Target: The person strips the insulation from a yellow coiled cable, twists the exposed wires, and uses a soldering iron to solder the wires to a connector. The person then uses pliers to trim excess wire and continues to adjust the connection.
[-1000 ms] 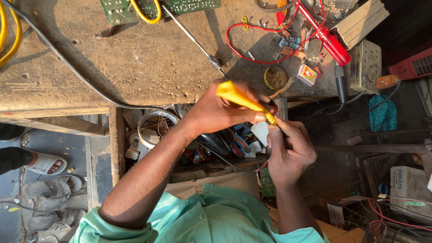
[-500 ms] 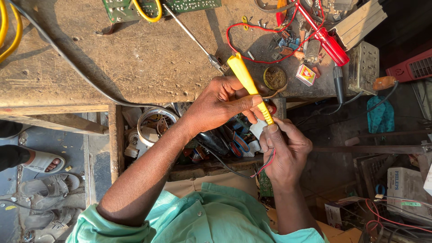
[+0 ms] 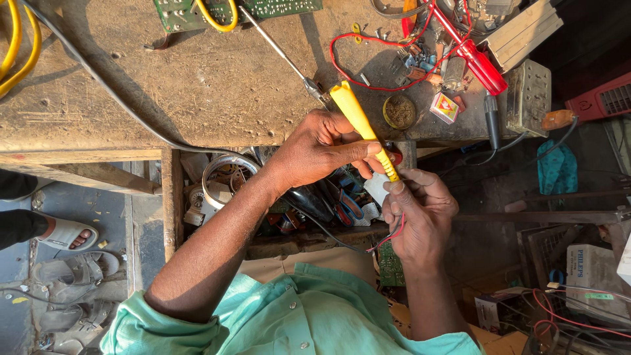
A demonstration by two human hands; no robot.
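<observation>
My left hand (image 3: 319,148) grips a yellow-handled tool (image 3: 355,115) near its lower end, so the handle points up over the bench edge. The tool's tip comes down to the fingertips of my right hand (image 3: 420,217). My right hand pinches something small there, which its fingers hide. Thin red and black wires (image 3: 389,238) trail from under that hand. Both hands hover just in front of the worn wooden bench (image 3: 197,85), above a cluttered shelf of parts (image 3: 223,181).
On the bench lie a green circuit board (image 3: 263,8), a long metal screwdriver (image 3: 282,56), a red-handled screwdriver (image 3: 476,62), a small round tin (image 3: 399,112), a red wire loop (image 3: 348,66) and a metal box (image 3: 529,98). Yellow cable (image 3: 20,39) runs at the far left. Another person's sandalled foot (image 3: 66,233) is at left.
The yellow tool has swung from lying nearly level to standing steeply, handle towards the bench. Both hands have stayed close together, and the red wire now shows below my right hand.
</observation>
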